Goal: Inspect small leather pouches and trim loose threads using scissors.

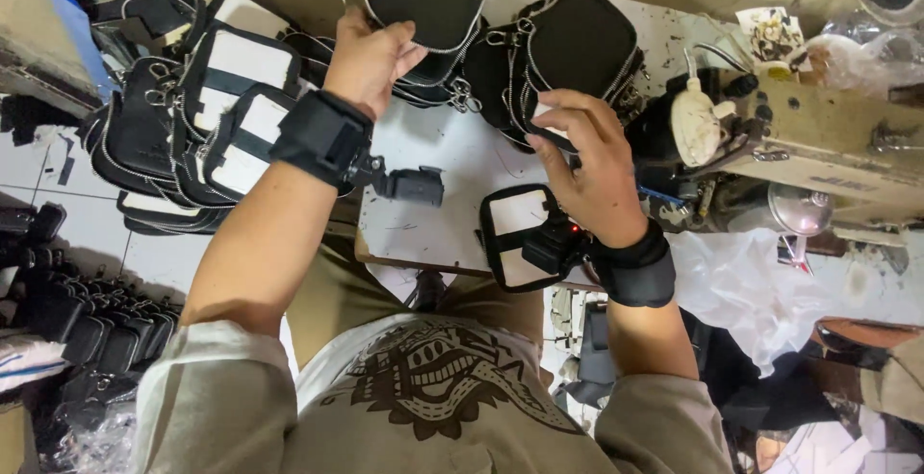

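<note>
Up at the far edge of the bench [452, 161], the left hand [371, 55] grips a black pouch [423, 2], thumb on its near face and fingers [409, 58] curled round its lower edge. That pouch is lifted clear of the bench top, and a silver zip runs along its rim. A black band [322, 135] wraps the left wrist, with a small black device [409, 185] jutting from it over the bench.

The right hand [592, 171] rests on a second pouch [577, 46], its fingers closed on that pouch's lower corner, where a bit of white shows. This pouch stands tilted on the bench, just beside the one in the left hand, with metal rings at its top. A band [635, 267] also circles the right wrist. Below that hand, a flat pouch panel [515, 233], white with a black border, lies at the near edge of the bench, partly under the wrist.

To the left, a pile of finished pouches [207, 99] with white panels leans in a stack beside the bench. More black bags [87, 325] sit lower down on the floor. To the right stands a sewing machine [818, 132], with white cloth [741, 281] heaped beneath it.
</note>
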